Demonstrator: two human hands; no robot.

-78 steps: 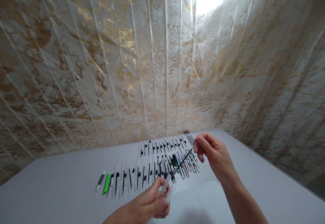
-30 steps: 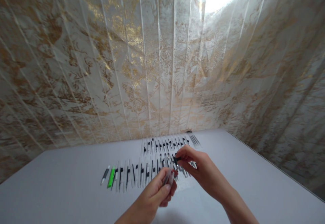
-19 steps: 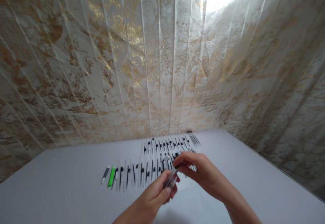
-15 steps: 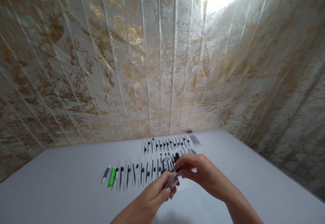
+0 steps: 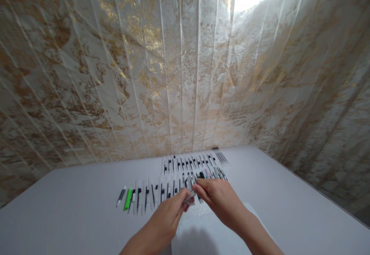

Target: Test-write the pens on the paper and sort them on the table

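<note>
Both my hands meet over the white table (image 5: 72, 216), just in front of rows of pens. My left hand (image 5: 170, 210) is closed on a clear pen barrel (image 5: 190, 198), pinched at its lower end. My right hand (image 5: 215, 197) is closed on the same pen's upper end, fingertips close to my left thumb. Behind them lie two rows of white and black pens (image 5: 162, 193), with a second row of pens (image 5: 190, 163) farther back. A green pen (image 5: 128, 203) and a grey pen (image 5: 121, 196) lie at the left end of the near row.
A gold and white patterned wall (image 5: 173, 73) rises behind and to the right of the table. A bundle of thin dark refills (image 5: 221, 156) lies at the far right of the back row. A white sheet (image 5: 208, 232) lies under my forearms.
My right hand held a thin black refill apart from the barrel, then came down and pushed it in. Both hands have since closed together and shifted slightly toward the pen rows.
</note>
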